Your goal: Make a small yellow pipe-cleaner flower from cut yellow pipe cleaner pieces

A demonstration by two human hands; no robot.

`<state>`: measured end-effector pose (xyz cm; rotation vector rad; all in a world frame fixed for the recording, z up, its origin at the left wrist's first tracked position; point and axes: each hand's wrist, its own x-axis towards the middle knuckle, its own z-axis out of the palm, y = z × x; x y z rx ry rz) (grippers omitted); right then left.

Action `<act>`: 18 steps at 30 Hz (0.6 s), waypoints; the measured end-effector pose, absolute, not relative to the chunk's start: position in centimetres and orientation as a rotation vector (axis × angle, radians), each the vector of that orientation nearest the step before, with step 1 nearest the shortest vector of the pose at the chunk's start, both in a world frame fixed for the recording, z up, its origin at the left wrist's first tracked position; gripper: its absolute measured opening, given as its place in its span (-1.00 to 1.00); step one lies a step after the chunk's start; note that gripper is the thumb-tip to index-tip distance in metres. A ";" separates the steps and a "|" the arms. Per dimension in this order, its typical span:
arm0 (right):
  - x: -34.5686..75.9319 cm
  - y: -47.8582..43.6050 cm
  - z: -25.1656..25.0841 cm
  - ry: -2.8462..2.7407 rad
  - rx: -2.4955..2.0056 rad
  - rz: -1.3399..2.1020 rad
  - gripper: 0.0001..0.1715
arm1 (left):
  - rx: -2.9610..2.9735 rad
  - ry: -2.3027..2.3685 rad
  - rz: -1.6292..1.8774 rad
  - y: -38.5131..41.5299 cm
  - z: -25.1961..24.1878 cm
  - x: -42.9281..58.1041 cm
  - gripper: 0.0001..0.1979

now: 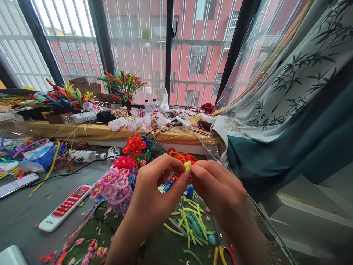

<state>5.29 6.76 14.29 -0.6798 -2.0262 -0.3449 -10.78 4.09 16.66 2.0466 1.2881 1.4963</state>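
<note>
Yellow piece (188,166) pinched; left hand (151,193), right hand (220,187) arched.

Hands (151,187) bare, forearms (127,233) ditto, L & R.

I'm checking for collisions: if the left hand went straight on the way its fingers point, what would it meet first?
The small yellow piece that the left hand touches, then probably the right hand; depth there is unclear.
</note>
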 end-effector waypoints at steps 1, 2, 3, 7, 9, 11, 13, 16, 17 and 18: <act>5.2 6.7 14.3 -2.027 -0.687 -0.356 -0.82 | 2.074 1.308 1.513 4.0 16.7 -10.8 -0.88; 5.2 6.6 14.3 -2.026 -0.694 -0.357 -0.81 | 2.096 1.329 1.525 3.9 16.8 -10.8 -0.88; 5.2 6.6 14.3 -2.026 -0.696 -0.351 -0.81 | 2.114 1.347 1.535 3.9 16.8 -10.8 -0.88; 5.3 6.8 14.4 -2.052 -0.671 -0.301 -0.78 | 2.168 1.391 1.534 3.8 16.9 -10.8 -0.88; 5.3 6.8 14.4 -2.082 -0.665 -0.271 -0.75 | 2.180 1.395 1.506 3.8 16.9 -11.1 -0.86; 5.2 6.8 14.5 -2.117 -0.669 -0.251 -0.72 | 2.167 1.383 1.455 3.9 16.9 -11.7 -0.86; 5.0 6.6 14.6 -2.147 -0.665 -0.226 -0.70 | 2.112 1.346 1.386 4.1 16.8 -12.5 -0.87; 4.7 6.5 14.6 -2.139 -0.648 -0.147 -0.72 | 1.969 1.274 1.296 4.1 16.7 -13.2 -0.86; 4.6 6.5 14.5 -2.115 -0.647 -0.105 -0.74 | 1.915 1.262 1.297 4.1 16.7 -13.2 -0.86; 4.5 6.5 14.5 -2.080 -0.654 -0.055 -0.77 | 1.864 1.247 1.311 4.0 16.7 -13.1 -0.87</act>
